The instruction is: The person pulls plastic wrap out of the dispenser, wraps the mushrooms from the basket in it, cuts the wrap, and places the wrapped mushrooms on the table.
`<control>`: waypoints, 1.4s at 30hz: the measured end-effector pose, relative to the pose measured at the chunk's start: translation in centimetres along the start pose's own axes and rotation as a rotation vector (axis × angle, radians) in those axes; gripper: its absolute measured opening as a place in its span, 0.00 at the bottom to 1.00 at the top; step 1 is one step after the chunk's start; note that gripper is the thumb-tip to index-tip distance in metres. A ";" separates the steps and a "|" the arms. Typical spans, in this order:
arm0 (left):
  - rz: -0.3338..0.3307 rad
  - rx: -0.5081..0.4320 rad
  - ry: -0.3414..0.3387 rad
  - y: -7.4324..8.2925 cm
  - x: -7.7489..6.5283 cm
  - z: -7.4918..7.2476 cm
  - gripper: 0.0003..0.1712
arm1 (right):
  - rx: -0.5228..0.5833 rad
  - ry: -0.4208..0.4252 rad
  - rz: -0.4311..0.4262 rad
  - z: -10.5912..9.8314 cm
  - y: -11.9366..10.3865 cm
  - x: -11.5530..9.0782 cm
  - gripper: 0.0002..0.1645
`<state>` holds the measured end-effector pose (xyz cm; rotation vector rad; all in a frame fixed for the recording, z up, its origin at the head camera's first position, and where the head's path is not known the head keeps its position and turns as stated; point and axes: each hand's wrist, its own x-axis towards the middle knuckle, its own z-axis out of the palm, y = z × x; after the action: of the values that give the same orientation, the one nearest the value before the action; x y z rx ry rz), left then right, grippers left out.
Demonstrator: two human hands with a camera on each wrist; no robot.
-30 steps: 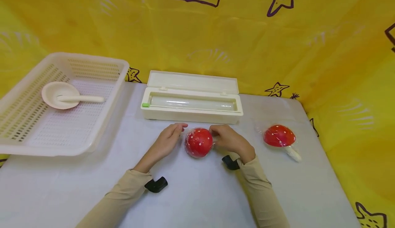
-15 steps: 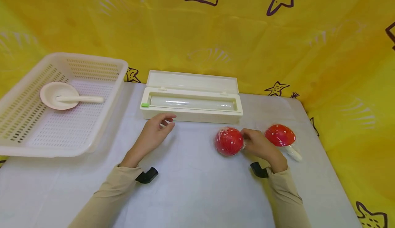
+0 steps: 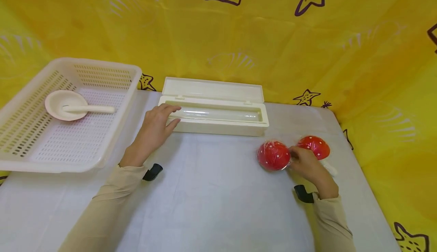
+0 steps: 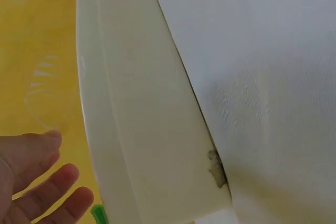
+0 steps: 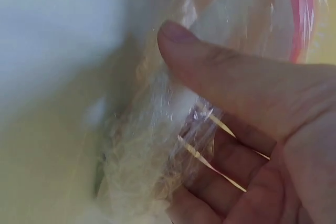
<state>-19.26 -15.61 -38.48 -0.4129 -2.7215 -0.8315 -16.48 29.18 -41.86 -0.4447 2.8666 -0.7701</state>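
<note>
My right hand (image 3: 308, 165) pinches the wrapped handle of a red, white-dotted ladle (image 3: 273, 155), whose domed underside faces up. Crinkled plastic film (image 5: 152, 145) covers the handle under my thumb in the right wrist view. A second wrapped red ladle (image 3: 315, 147) lies just beyond that hand, its white handle partly hidden. My left hand (image 3: 150, 130) is at the left end of the cream cling film box (image 3: 222, 127), fingers loosely extended over its edge. Whether they touch it, I cannot tell. A roll of cling film (image 3: 218, 114) sits inside, under the raised lid (image 3: 211, 89).
A white perforated basket (image 3: 129, 104) stands at the left, with another ladle (image 3: 68, 106) in it, hollow side up. The table (image 3: 205, 199) has a white cover. A yellow patterned cloth (image 3: 205, 36) hangs behind and along the right side.
My right hand has carried the wrapped ladle rightward from the middle, close to the second one. My left hand has moved away from it, left and up to the box's left end.
</note>
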 end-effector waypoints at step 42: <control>-0.012 0.073 -0.270 -2.4 3.5 -0.9 0.09 | 0.065 0.028 -0.293 0.2 -8.0 11.3 0.17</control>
<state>-23.19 -17.42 -37.78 -0.5278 -2.9937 -0.7227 -25.16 18.94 -38.64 -0.8649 2.8265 -0.9171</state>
